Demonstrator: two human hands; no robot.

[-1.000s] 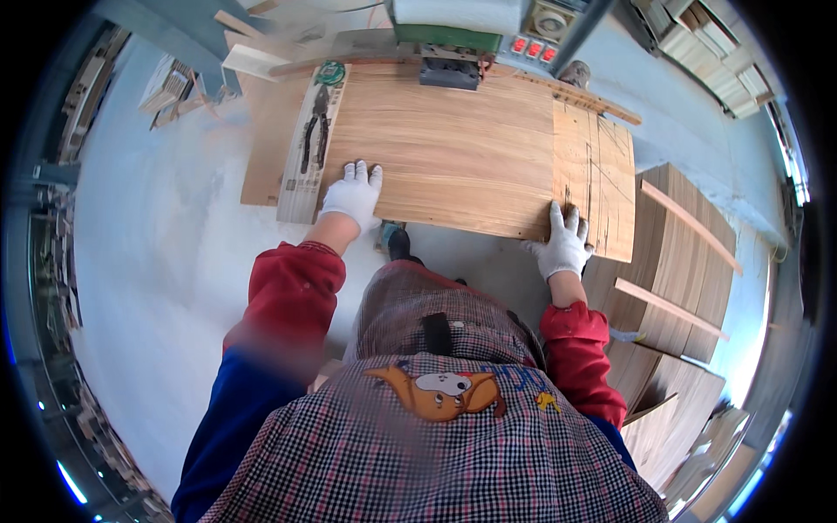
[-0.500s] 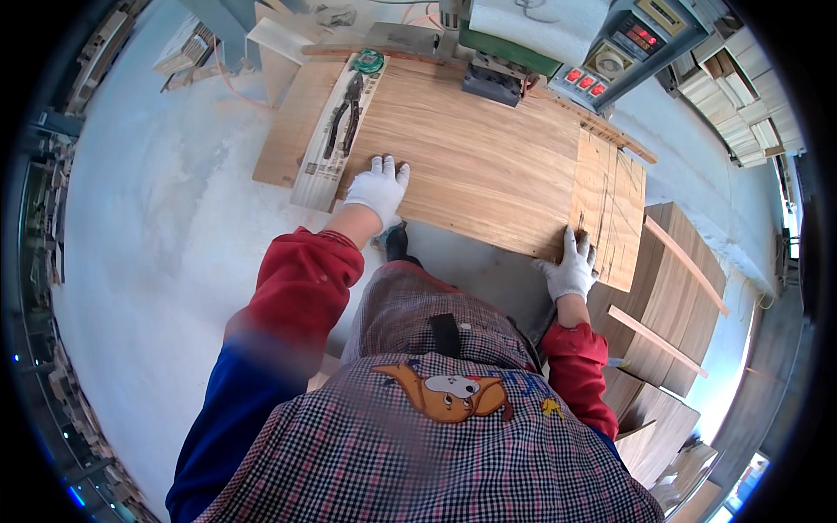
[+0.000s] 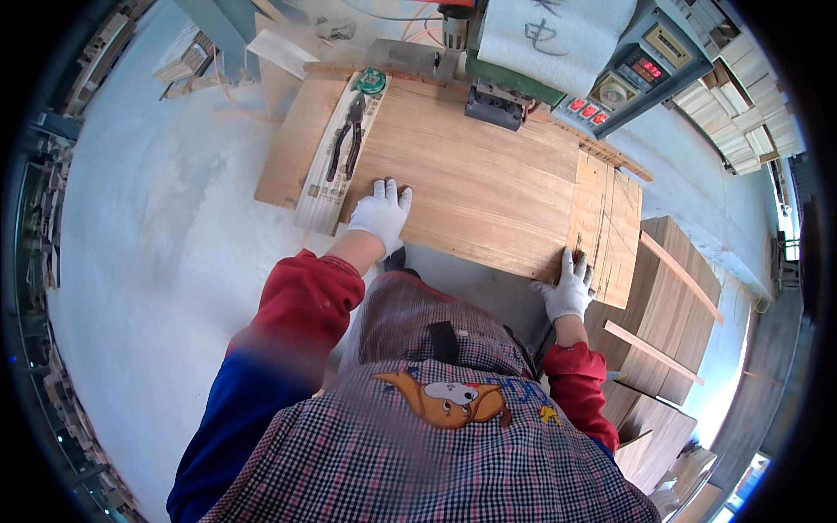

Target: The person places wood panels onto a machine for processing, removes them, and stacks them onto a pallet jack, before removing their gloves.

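Note:
A wide wood-grain panel [image 3: 471,166] lies in front of me on a work surface, under a machine head [image 3: 493,109]. My left hand [image 3: 380,215], in a white glove, rests flat near its front left edge, fingers stretched out. My right hand [image 3: 568,288], also gloved, lies at the front right edge with fingers spread over a paler wood board [image 3: 606,222] marked with dark lines. Left of my left hand, a pale strip [image 3: 324,196] carries black-handled pliers [image 3: 345,148] and a green ring-shaped roll [image 3: 370,81].
A control box [image 3: 641,70] with a lit red display and red switches stands at the back right. Stacked panels [image 3: 667,296] with thin wooden strips lie to the right. More stacked boards [image 3: 728,109] stand farther off. A cloth-like white cover [image 3: 554,44] hangs over the machine.
The view has tilted slightly, so the panel, machine and hands sit lower in the picture. Both hands stay on the boards in about the same places.

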